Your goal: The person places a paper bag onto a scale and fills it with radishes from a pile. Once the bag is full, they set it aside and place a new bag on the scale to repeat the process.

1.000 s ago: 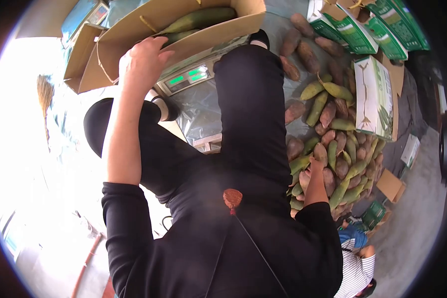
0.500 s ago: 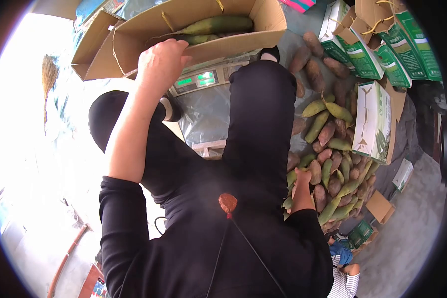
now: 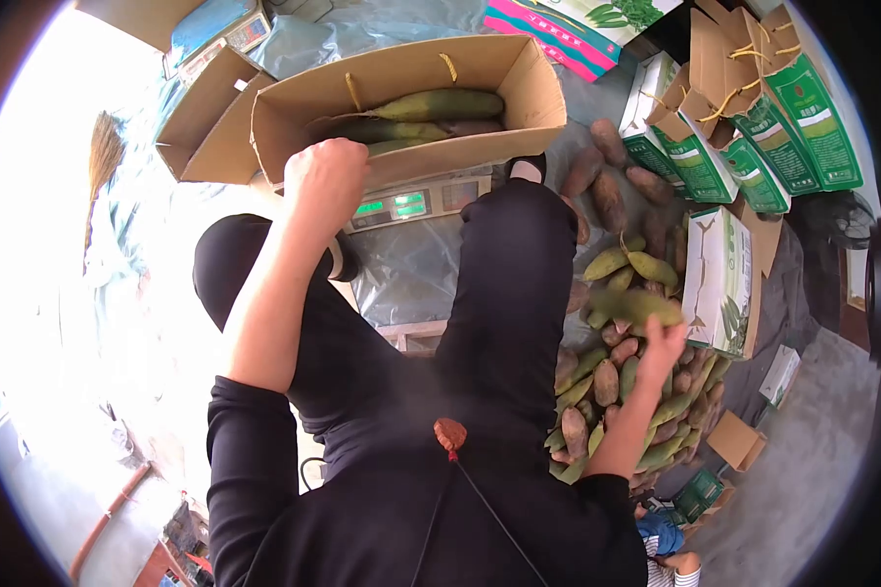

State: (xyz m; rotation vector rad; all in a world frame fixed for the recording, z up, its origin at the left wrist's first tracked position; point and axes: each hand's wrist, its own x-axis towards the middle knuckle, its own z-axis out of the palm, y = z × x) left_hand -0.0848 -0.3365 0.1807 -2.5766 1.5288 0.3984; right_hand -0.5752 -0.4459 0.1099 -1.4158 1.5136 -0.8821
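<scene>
One long green fruit (image 3: 636, 305) has just come up off the floor pile (image 3: 605, 383), right hand (image 3: 664, 344) wrapped around it (left hand (image 3: 325, 181) still fisted on the cardboard box (image 3: 460, 157) rim).

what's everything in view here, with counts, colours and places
box: one, brown, on the scale, green produce inside
scale: one, grey, green digits, under the box
pile: many pieces, green and brown, floor at right
cartons: several, green and white, upper right
broom: one, straw, far left
other person: one, striped top, bottom right
left hand: one, gripping the box's near rim
right hand: one, holding a green piece above the pile
</scene>
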